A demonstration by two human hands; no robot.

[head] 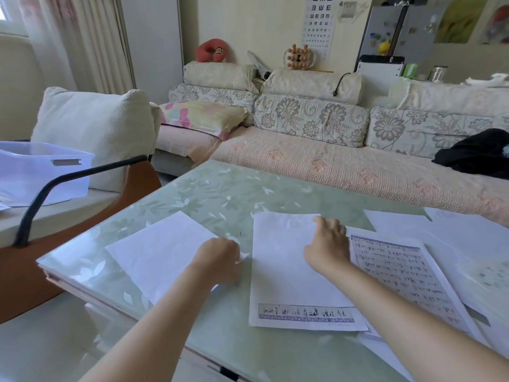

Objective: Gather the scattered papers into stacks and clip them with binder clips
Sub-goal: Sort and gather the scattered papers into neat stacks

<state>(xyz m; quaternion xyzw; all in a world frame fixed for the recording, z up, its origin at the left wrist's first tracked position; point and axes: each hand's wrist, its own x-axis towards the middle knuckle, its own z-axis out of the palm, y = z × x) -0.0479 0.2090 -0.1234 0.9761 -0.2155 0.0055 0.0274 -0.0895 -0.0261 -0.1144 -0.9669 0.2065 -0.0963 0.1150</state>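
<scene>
White plastic bin point(41, 172) sits far left on a seat, next to a pale cushion point(93, 133). Green leaf-pattern glass table point(220, 194) fills the centre, with the papers spread across its near half.

Blank sheet point(157, 257) lies flat at the table's left, turned at an angle. Left hand point(217, 261) is at its right corner, knuckles up and fingers curled tight round the paper edge; a bit of the corner pokes out just beside the hand. Fingertips are hidden.

Middle sheet point(283, 266) lies just right of that, apart from the blank sheet. It is mostly white, with a printed strip of handwriting along its near edge. Right hand point(327, 244) grips its far right corner, thumb on top near the far edge and fingers bent over the right side.

Printed sheet point(399, 274) carries lines of text inside a blue border. It lies just beside the middle sheet, tucked partly under its right edge, and the right forearm crosses it. More loose sheets point(468, 244) overlap at the table's right end, some running out of view.

Beyond the table is a floral sofa point(330, 161), with a black cloth point(479, 153) on the seat at far right.
</scene>
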